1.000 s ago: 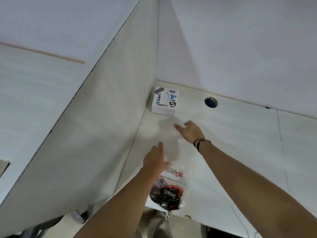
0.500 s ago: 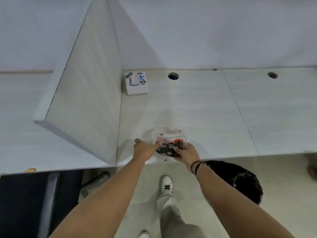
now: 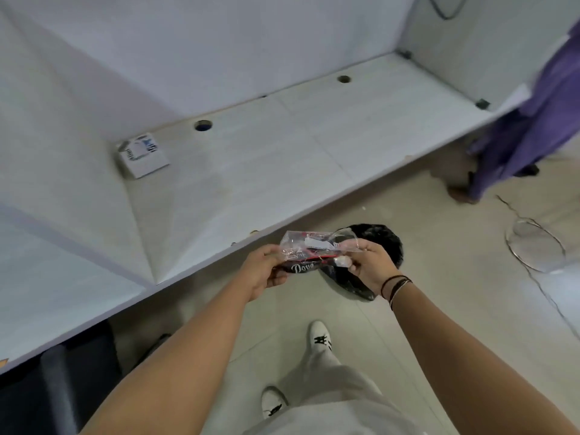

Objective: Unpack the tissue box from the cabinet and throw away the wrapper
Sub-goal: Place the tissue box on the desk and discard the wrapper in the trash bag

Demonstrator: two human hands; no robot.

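Now the clear wrapper (image 3: pixel 314 251) is lifted off the white desk (image 3: pixel 282 158). It stretches between both hands, left hand (image 3: pixel 263 271) and right hand (image 3: pixel 370 265) pinching its ends, above a black bin (image 3: pixel 381 237).

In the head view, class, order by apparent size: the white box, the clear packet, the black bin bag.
1. Bin bag, though partly hidden.
2. Packet, nearer the camera, so unsure.
3. Box, farthest away.

White desk (image 3: pixel 282 158), beige floor (image 3: pixel 455 246), perhaps tiled.
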